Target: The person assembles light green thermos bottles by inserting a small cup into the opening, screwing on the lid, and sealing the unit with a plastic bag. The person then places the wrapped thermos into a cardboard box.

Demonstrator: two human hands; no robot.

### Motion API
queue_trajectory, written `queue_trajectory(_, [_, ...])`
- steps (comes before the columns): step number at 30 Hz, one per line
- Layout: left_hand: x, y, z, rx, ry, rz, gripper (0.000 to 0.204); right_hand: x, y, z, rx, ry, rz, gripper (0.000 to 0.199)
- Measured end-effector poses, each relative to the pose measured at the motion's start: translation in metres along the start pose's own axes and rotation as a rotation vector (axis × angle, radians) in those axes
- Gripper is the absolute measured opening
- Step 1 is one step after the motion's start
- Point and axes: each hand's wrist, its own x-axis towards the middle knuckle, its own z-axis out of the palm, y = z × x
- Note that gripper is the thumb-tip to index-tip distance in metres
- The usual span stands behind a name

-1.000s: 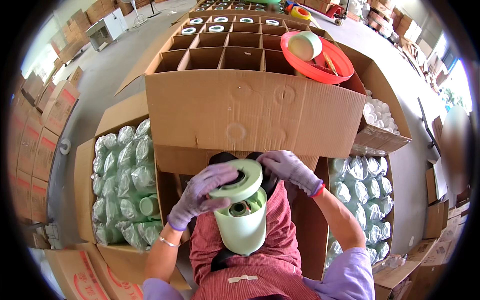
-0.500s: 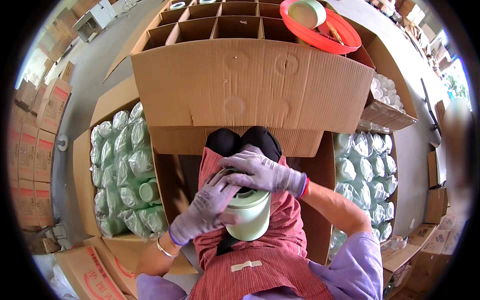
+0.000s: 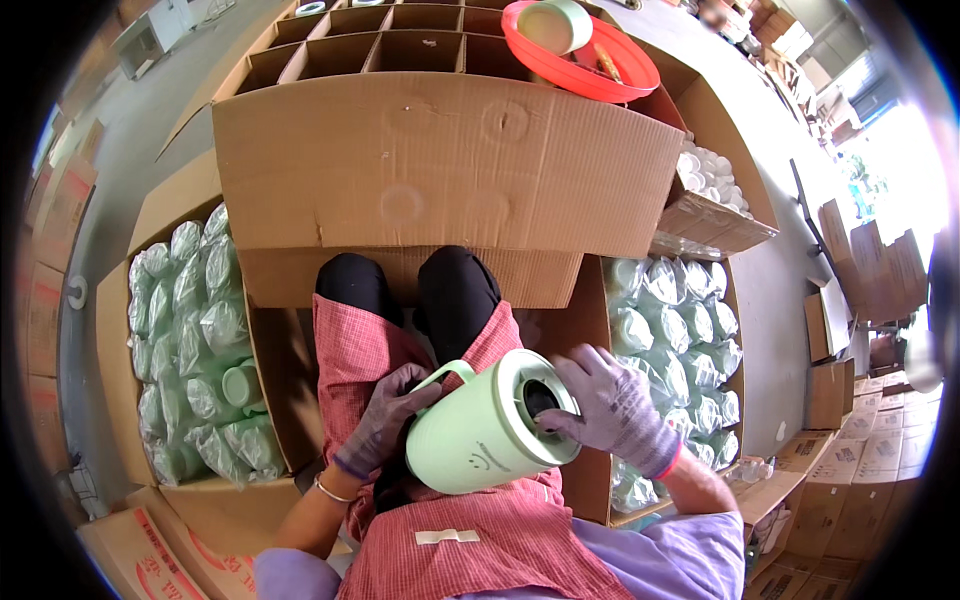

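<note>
A pale green jug [image 3: 478,435] with a side handle and a small printed smile lies tilted over my lap, its top facing right. A green ring-shaped lid with a dark round opening [image 3: 540,398] covers that top. My left hand [image 3: 388,415], in a grey-purple knit glove, is closed on the jug's handle side. My right hand [image 3: 612,405], gloved alike, is curled over the lid's right edge, with the thumb at the opening and slightly blurred fingers at the rim.
A divided carton [image 3: 440,165] stands ahead, carrying a red basin [image 3: 590,75]. Open boxes of bagged green jugs [image 3: 190,340] [image 3: 685,350] flank my legs. A smaller box of white round parts [image 3: 712,182] sits at the right. Stacked cartons [image 3: 840,470] stand far right.
The jug has gone from upright between my knees to tilted rightward, showing its handle and print. My left hand moved to the handle; my right hand moved from atop the lid to its right edge.
</note>
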Motion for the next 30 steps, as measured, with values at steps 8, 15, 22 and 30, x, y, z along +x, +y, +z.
queue_trajectory(8, [-0.029, 0.061, 0.036, 0.066, 0.047, 0.389, 0.030, 0.025, 0.001, 0.031, 0.836, 0.263, -0.302, 0.068])
queue_trajectory(15, [-0.024, 0.137, 0.038, 0.487, 0.209, 0.689, 0.019, 0.058, 0.021, 0.063, 0.782, 0.696, -0.244, 0.061])
queue_trajectory(22, [-0.022, 0.154, 0.066, 1.272, 0.307, 1.242, 0.020, 0.091, 0.029, 0.075, 1.675, 0.374, 0.031, 0.072])
queue_trajectory(30, [-0.016, 0.159, 0.066, 1.308, 0.369, 1.293, 0.018, 0.110, 0.021, 0.049, 1.907, 0.366, 0.272, 0.060])
